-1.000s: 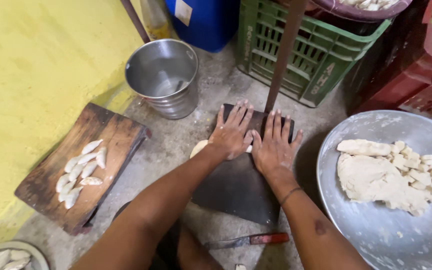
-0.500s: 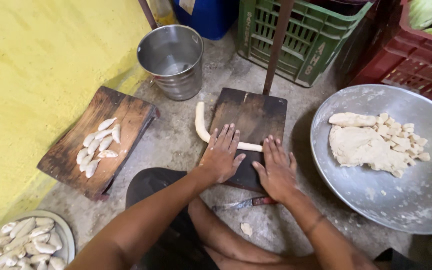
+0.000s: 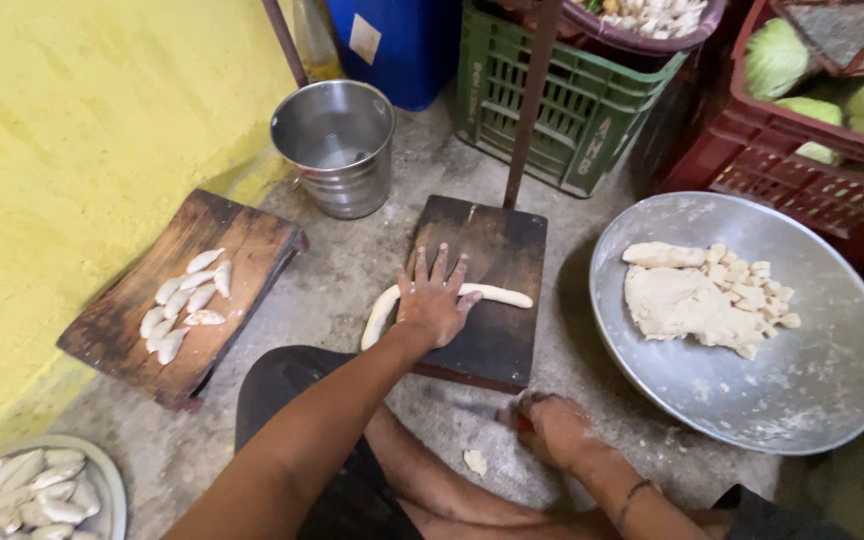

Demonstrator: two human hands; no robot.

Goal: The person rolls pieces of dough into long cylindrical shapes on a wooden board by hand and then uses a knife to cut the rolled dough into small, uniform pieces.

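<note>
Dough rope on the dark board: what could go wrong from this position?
The dough rope overhangs the dark board at its left end, which curves down toward the gritty floor; it may pick up dirt or tear. The left hand lies flat on the rope while the right hand closes on the red-handled knife on the floor; a cut made near those spread fingers could nick them.

the left hand (image 3: 434, 300) lies flat, palm down, fingers spread and pointing away from the body, at the end of a nearly straight arm. the right hand (image 3: 552, 428) is drawn in low and close, fingers curled, wrist bent, a thin band on the wrist.
</note>
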